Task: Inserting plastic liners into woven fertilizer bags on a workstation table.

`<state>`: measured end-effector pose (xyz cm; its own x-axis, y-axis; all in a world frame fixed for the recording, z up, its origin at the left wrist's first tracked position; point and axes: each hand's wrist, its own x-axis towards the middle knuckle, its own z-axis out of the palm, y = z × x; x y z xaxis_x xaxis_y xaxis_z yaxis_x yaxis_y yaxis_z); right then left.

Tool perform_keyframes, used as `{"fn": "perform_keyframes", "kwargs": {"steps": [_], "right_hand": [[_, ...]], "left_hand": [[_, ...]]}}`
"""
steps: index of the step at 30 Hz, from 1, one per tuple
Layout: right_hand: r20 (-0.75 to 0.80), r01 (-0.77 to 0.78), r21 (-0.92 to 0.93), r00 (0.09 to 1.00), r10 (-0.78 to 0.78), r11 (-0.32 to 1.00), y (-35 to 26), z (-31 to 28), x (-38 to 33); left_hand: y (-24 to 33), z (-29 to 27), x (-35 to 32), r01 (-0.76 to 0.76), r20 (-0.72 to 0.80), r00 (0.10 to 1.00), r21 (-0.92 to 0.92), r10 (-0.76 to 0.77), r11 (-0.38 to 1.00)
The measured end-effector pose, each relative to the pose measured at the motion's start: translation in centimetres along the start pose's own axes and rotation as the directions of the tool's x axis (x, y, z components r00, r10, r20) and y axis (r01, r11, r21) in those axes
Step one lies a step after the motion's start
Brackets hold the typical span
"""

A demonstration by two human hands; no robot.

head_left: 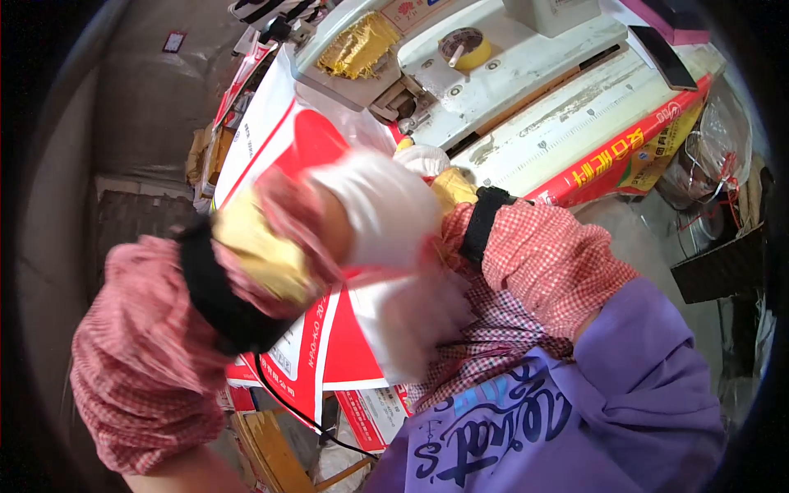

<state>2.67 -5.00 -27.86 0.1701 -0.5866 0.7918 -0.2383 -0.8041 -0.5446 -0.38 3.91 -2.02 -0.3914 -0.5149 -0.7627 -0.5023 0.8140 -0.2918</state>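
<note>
My left hand [374, 205], in a white glove, crosses over a red and white printed sack [349, 333] in front of me. Motion smears its fingers, so their grip cannot be told. A blurred white patch lies just below it, and I cannot make out whether it is glove or sack. My right hand [427, 159], also white-gloved, is mostly hidden behind the left one. It sits close to the needle end of a pale sewing machine [485, 70], by the upper edge of the sack. Both arms wear red checked sleeves and black wrist bands.
A yellow cloth [359, 47] is wrapped on the machine's head. A tape roll [465, 48] rests on its bed, and a dark phone [662, 57] lies far right. Red and yellow sheeting [616, 152] covers the table's front edge. A black cable [288, 403] hangs below my left arm.
</note>
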Motion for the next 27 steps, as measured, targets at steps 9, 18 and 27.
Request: {"fn": "perform_keyframes", "kwargs": {"steps": [9,18,27], "right_hand": [[0.399,-0.1,-0.673,0.784,0.475,0.733,-7.4,-5.3,1.9],[0.507,-0.168,-0.598,0.678,0.532,0.784,-6.6,-5.2,4.4],[0.461,-0.115,-0.634,0.738,0.493,0.765,-7.7,-6.0,2.5]], "left_hand": [[2.0,1.2,-8.2,-0.113,0.042,0.993,0.116,0.108,0.987],[8.5,-0.7,-0.4,-0.064,-0.082,0.996,-0.258,0.044,0.964],[-2.8,0.1,-1.8,-0.114,-0.094,0.99,-0.116,0.103,0.987]]}}
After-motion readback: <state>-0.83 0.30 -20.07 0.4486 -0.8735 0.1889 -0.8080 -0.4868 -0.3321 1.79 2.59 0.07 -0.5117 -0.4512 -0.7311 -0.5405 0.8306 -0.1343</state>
